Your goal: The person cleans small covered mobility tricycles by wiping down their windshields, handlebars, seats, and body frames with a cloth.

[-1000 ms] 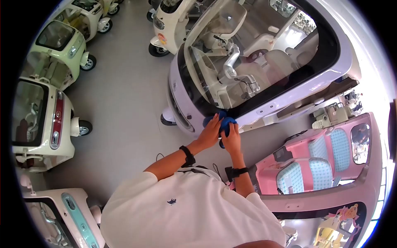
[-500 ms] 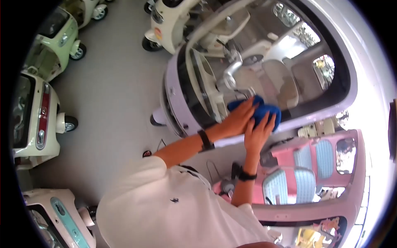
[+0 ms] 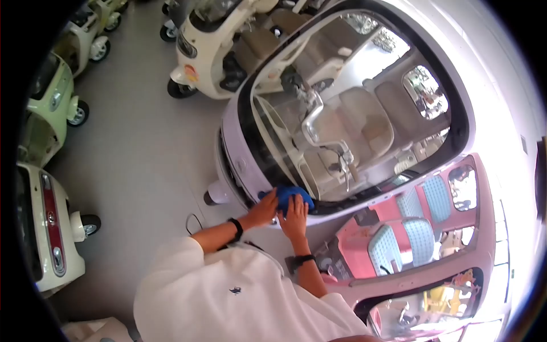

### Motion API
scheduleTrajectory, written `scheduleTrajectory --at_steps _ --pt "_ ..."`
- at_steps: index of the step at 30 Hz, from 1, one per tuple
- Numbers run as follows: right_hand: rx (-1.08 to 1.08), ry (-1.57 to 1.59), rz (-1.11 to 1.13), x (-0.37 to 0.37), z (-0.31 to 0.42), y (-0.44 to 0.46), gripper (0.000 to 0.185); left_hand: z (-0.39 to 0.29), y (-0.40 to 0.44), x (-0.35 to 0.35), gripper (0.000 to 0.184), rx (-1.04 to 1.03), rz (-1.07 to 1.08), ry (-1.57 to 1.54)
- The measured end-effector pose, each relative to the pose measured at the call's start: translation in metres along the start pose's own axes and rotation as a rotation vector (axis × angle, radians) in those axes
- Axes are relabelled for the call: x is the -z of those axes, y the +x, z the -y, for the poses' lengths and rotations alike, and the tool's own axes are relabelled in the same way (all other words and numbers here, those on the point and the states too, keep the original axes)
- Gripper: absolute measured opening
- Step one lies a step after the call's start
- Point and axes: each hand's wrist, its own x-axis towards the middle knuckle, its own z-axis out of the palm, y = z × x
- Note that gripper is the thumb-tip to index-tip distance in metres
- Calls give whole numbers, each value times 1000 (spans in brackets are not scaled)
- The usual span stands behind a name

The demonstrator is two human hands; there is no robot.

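Note:
A bunched blue cloth (image 3: pixel 295 196) lies against the lower corner of the windshield (image 3: pixel 342 108) on a lilac three-wheeled vehicle (image 3: pixel 239 162). My left hand (image 3: pixel 264 210) is closed on the cloth's left edge, close to the lilac front panel. Beside it, my right hand (image 3: pixel 294 218) presses on the cloth with its fingers bent over it. The cloth hides the glass and trim underneath. Through the windshield, silver handlebars (image 3: pixel 310 122) and beige seats (image 3: pixel 364 117) show.
A pink vehicle (image 3: pixel 399 279) with blue-patterned seats stands close on my right. Behind the lilac one is a cream vehicle (image 3: pixel 211 54). More vehicles line the left side, among them a green one (image 3: pixel 57 105) and a cream one with a red strip (image 3: pixel 34 222). Grey floor (image 3: pixel 137 125) runs between.
Both hands have moved with the blue cloth down and to the left, from the side of the windshield to its lower corner. My view has shifted too.

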Motion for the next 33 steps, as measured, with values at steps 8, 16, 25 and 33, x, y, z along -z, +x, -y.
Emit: scheduleTrajectory --at_steps 8,16,25,33 --pt "-103 -40 -195 44 12 34 69 10 34 105 78 104 -154 -74" --pt "-125 -84 -406 55 29 99 72 11 68 126 78 144 -183 -225" --pt "200 -77 118 -63 69 70 90 77 15 107 79 417 143 97" --pt "54 67 16 38 68 124 83 60 99 142 80 290 -76 -30"
